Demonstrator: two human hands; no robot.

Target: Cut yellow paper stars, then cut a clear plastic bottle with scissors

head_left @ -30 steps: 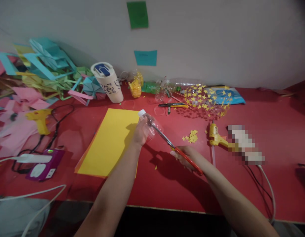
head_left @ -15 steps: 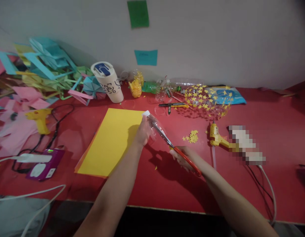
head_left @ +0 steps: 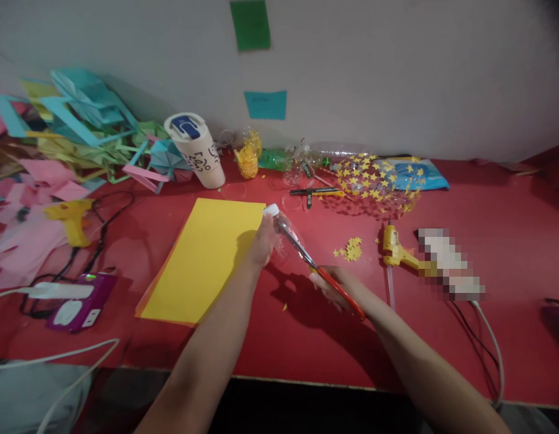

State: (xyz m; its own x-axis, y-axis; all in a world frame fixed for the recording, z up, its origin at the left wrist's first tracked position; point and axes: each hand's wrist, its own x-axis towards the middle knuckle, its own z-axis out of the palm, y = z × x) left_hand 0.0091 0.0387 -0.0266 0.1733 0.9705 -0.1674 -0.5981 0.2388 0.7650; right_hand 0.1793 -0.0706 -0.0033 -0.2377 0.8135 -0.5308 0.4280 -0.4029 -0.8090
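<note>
My left hand (head_left: 263, 241) is closed on a clear plastic bottle piece (head_left: 283, 246) with a white cap, held over the right edge of the yellow paper (head_left: 211, 247). In my right hand (head_left: 331, 289) are red-handled scissors (head_left: 337, 288), their metal blades pointing up and left against the clear plastic. The blades look nearly closed, and how far they reach into the plastic is hard to make out. Just right of the hands lies a small heap of yellow paper stars (head_left: 351, 249).
A yellow glue gun (head_left: 394, 244) lies at right near a blurred-out object (head_left: 453, 265). Behind are a cutter knife (head_left: 315, 192), a star-covered clear bottle (head_left: 378, 181) and a white tumbler (head_left: 198, 150). Folded papers (head_left: 89, 114), another glue gun (head_left: 73, 218) and a purple box (head_left: 82, 304) are at left.
The scissors and my right hand have shifted very slightly left and up. The bottle piece has turned a little in my left hand, its cap moving slightly right.
</note>
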